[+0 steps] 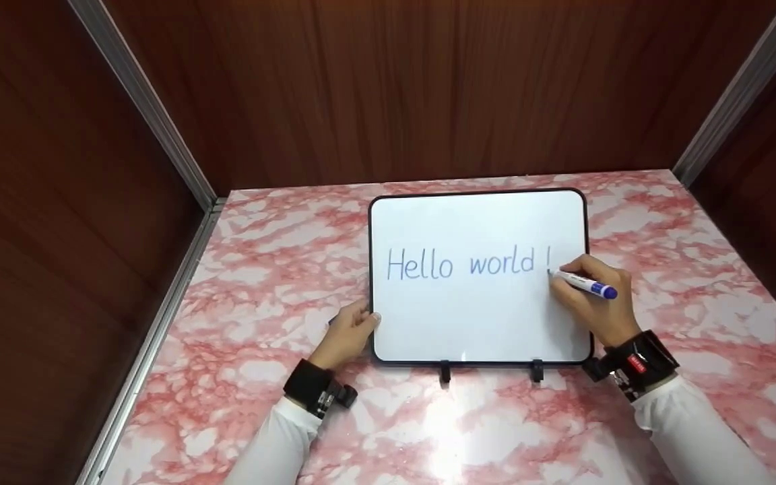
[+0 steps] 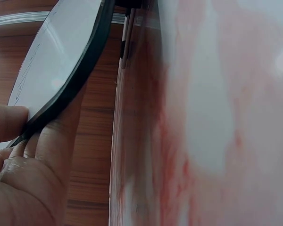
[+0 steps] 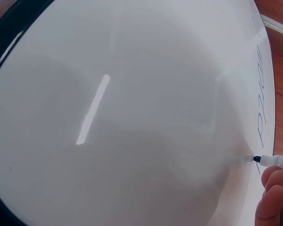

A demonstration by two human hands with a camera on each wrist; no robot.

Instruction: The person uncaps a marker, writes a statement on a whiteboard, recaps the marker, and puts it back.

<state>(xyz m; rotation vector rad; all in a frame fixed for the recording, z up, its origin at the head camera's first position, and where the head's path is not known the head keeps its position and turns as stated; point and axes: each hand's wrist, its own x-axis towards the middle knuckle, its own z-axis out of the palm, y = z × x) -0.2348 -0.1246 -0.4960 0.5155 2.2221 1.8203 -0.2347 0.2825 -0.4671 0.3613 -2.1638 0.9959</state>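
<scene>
A whiteboard (image 1: 475, 323) with a black frame leans on a stand with two black feet, and blue writing on it reads "Hello world !". My left hand (image 1: 346, 337) grips the board's left edge, thumb on the front and fingers behind, as the left wrist view also shows at the black rim (image 2: 80, 75). In my right hand (image 1: 600, 303) a white whiteboard marker (image 1: 587, 284) with a blue end is pinched. Its dark tip (image 3: 257, 159) is at the board's surface, at the bottom of the exclamation mark.
The board stands on a table (image 1: 260, 283) with a red and white marbled top. Dark wooden panels (image 1: 395, 87) rise behind and at both sides, with metal strips (image 1: 152, 114) at the corners. One black stand foot (image 1: 445, 372) juts forward below the board.
</scene>
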